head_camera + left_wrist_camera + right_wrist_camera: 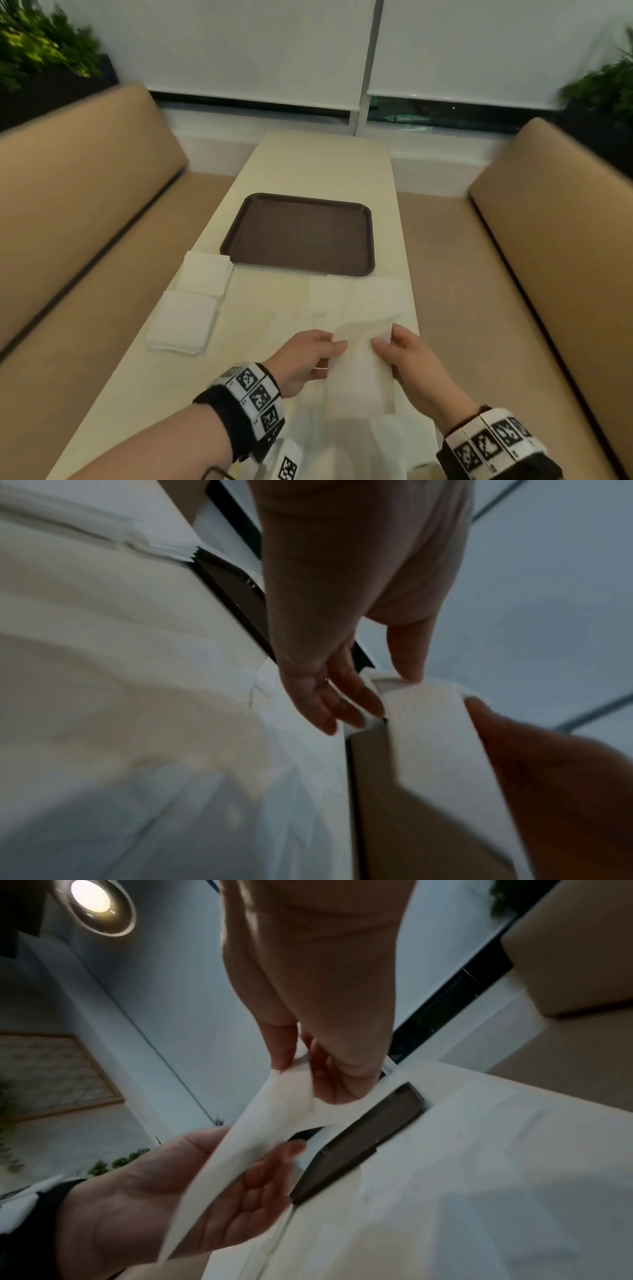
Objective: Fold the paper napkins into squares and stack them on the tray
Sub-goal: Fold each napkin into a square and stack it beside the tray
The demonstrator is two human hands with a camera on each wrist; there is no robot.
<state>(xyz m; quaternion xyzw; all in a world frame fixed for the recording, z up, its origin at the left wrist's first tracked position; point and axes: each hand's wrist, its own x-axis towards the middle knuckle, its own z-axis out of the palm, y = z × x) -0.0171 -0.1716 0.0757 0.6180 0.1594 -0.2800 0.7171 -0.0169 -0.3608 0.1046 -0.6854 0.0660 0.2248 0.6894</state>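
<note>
Head view, napkin (359, 373): thin, limp, tears easily, I judge; best taken at its top corners; lifted above the table (144, 394), well short of the tray (298, 202).
Left hand (305, 359): fingers (346, 693) and thumb pinch its left top edge.
Right hand (414, 363): thumb and fingers (329, 1080) pinch its right top corner.

A restaurant or café booth: tan padded benches (85, 192) flank the long pale worktop (322, 164) beyond the fingers (337, 346), a brown serving tray (298, 234) ahead, planters (41, 44) behind, roller blinds (239, 48) at the window.
</note>
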